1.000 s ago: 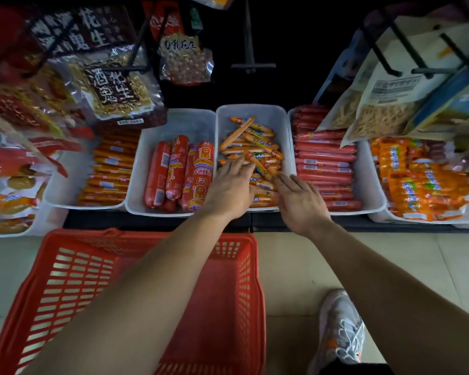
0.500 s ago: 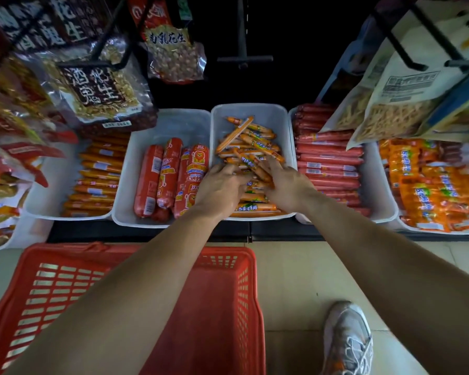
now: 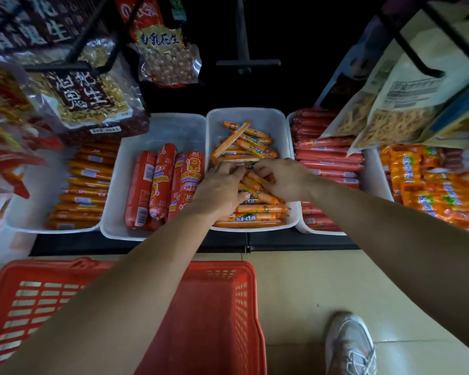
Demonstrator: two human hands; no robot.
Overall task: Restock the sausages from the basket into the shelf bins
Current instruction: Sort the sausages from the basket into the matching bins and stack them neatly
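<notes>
Small orange sausages (image 3: 251, 147) lie heaped in the white middle bin (image 3: 271, 119) on the shelf. Both my hands are in this bin, on top of the pile. My left hand (image 3: 220, 189) lies on the sausages with fingers stretched forward and the thumb out to the right. My right hand (image 3: 286, 177) has its fingers curled down into the pile, pinching some small sausages. The red plastic basket (image 3: 222, 272) stands on the floor at lower left, under my left forearm. The part of its inside that shows holds nothing.
Beside the middle bin stand bins of fat red sausages (image 3: 157, 185), long orange sausages (image 3: 87, 185), long red sausages (image 3: 328, 158) and orange packs (image 3: 433, 185). Peanut bags (image 3: 92, 96) and snack bags (image 3: 406, 104) hang low over the bins. My shoe (image 3: 349, 345) is on the tiled floor.
Both hands moved from the bin's front edge deeper onto the small sausage pile and came closer together. The right hand's fingers curled into the pile.
</notes>
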